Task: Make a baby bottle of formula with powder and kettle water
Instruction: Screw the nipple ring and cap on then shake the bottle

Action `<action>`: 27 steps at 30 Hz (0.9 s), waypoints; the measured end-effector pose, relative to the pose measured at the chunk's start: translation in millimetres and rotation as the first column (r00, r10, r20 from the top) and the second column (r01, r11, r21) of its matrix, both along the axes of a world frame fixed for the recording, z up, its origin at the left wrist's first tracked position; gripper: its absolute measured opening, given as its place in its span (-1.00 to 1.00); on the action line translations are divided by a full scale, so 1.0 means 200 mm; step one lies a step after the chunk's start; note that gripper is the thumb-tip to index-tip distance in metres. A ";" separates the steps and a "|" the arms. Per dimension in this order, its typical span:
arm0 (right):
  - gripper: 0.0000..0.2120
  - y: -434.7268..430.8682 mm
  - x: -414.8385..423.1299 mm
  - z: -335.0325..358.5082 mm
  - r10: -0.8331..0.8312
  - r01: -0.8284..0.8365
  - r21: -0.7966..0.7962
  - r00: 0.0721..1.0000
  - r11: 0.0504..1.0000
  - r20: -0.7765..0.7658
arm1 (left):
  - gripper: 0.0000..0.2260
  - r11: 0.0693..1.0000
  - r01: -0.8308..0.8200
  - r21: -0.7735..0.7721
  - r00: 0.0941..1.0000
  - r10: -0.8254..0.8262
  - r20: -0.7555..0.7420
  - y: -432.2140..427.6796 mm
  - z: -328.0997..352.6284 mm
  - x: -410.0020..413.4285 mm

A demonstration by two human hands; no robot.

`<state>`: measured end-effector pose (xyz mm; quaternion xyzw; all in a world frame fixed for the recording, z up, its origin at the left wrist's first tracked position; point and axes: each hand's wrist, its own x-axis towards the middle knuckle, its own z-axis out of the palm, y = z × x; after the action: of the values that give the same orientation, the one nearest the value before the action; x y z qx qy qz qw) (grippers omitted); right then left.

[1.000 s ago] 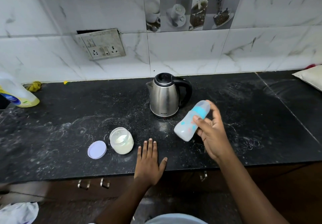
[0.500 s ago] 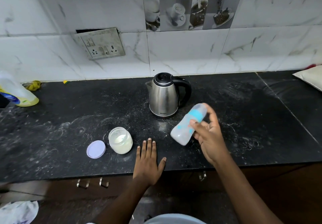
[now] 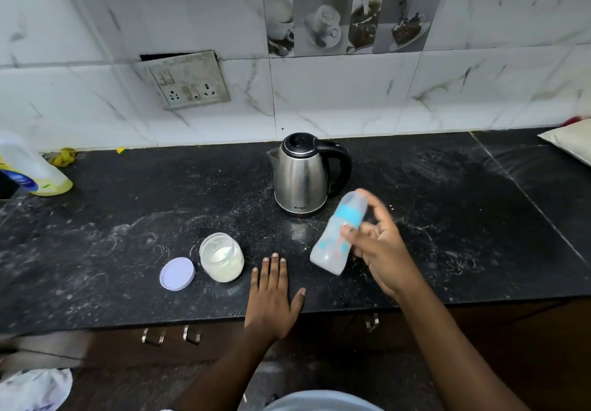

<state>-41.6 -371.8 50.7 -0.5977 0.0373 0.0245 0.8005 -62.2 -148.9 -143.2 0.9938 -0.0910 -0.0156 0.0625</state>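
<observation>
My right hand [image 3: 380,247] grips a capped baby bottle [image 3: 335,238] with a blue collar, tilted with its top pointing up and away, held above the black counter [image 3: 128,234]; the bottle is motion-blurred. My left hand [image 3: 271,295] lies flat on the counter's front edge, fingers spread, holding nothing. A steel kettle [image 3: 302,175] with a black handle stands behind the bottle, lid shut. An open jar of white powder [image 3: 221,257] stands left of my left hand, with its lilac lid [image 3: 177,273] lying beside it.
A yellow liquid bottle [image 3: 35,170] stands at the far left by a yellow cloth [image 3: 64,155]. A white cushion-like thing [image 3: 569,142] lies at the right back. A wall socket plate [image 3: 188,79] hangs loose above. Drawer handles [image 3: 172,335] sit below the counter edge.
The bottle in my right hand has shifted slightly down and left and back, blurred as if shaken. My left hand has stayed flat on the counter.
</observation>
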 end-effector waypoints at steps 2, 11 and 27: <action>-0.27 0.01 -0.01 0.01 0.028 -0.028 -0.015 1.000 1.000 0.008 | -0.24 1.000 0.000 0.003 1.000 0.000 0.005 0.00 0.00 0.00; -0.28 0.03 0.01 0.00 -0.130 0.129 0.057 0.991 0.990 0.012 | -0.24 1.000 0.000 -0.006 1.000 0.000 -0.005 0.00 0.00 0.00; -0.30 0.00 0.01 -0.01 -0.108 0.109 0.076 0.994 0.991 -0.005 | -0.24 1.000 0.003 -0.005 1.000 -0.003 0.006 0.00 -0.01 0.00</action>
<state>-40.1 -371.2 49.0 -0.5637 0.0690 -0.0175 0.8229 -62.0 -148.5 -145.7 0.9935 -0.0925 -0.0123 0.0649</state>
